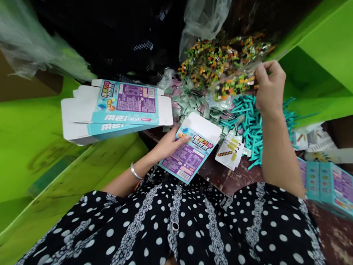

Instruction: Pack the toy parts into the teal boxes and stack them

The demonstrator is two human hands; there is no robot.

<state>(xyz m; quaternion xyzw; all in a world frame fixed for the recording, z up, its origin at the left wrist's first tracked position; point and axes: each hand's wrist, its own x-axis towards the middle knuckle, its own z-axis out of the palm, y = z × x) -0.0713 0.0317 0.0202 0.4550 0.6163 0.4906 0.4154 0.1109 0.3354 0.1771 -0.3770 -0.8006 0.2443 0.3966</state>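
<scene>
We hold a smooth, stiff card box [188,161] mid-frame, left hand [171,146] gripping its edge; upper right, our nearly closed right hand [271,85] pinches a crinkly, see-through, bumpy bag [235,86].

We've got our left forearm [121,182] slanting up and inward from lower left, left wrist [148,161] roughly straight, left hand [172,146] gripping, thumb laid across the top, most fingers hidden underneath. Our right forearm [281,155] reaches farther forward, running up the view with a slight lean left, right hand [271,82] with fingers curled, thumb and index pinching toward the left.
</scene>
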